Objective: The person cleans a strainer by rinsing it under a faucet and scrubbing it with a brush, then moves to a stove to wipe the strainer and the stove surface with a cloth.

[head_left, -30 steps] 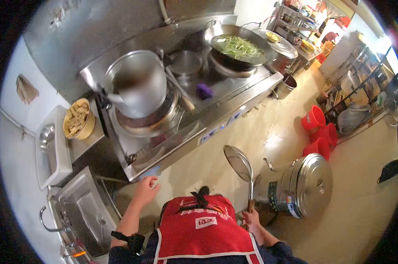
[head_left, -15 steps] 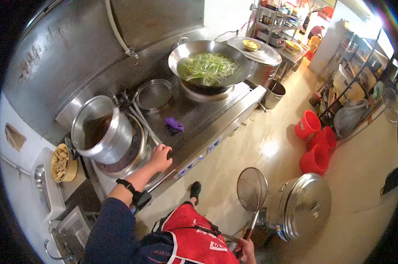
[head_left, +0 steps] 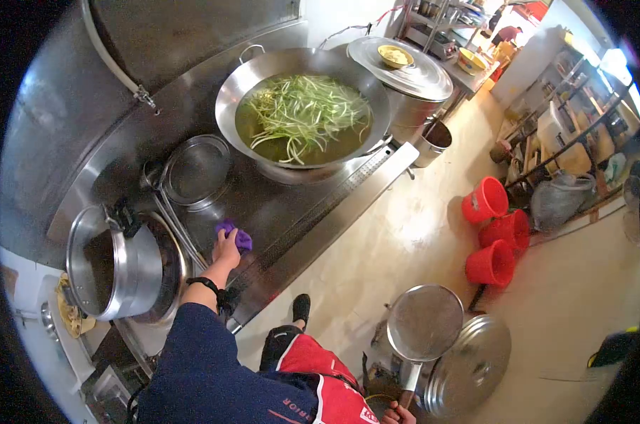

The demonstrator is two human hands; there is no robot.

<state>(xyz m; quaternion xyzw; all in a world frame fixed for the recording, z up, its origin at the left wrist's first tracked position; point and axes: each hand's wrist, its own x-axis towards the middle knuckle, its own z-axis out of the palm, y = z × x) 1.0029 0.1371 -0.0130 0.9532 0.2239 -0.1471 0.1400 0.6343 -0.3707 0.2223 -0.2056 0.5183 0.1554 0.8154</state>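
My left hand (head_left: 226, 253) is on a crumpled purple cloth (head_left: 243, 241) on the steel stove top, its fingers closed round the cloth's near side. Low in the view, my right hand (head_left: 399, 415) grips the handle of a round mesh strainer (head_left: 424, 324), which hangs over the floor beside a lidded metal pot. Ahead, a large wok (head_left: 228, 113) holds long green vegetable strips (head_left: 306, 109) in liquid. Left of my left hand stands a deep aluminium pot (head_left: 139, 272) with dark contents. Long-handled utensils (head_left: 178, 230) lie between that pot and the cloth.
A round mesh-like disc (head_left: 198, 172) lies behind the cloth. Beyond the wok stands a lidded stockpot (head_left: 404, 106) with a yellow bowl (head_left: 395, 56) on top. Red buckets (head_left: 491, 263) and a metal pot lid (head_left: 472, 367) are on the right. A person is far back.
My left hand has moved forward from the stove's front edge onto the purple cloth and closed on it. The strainer has turned to face up more. The view has shifted nearer the wok.
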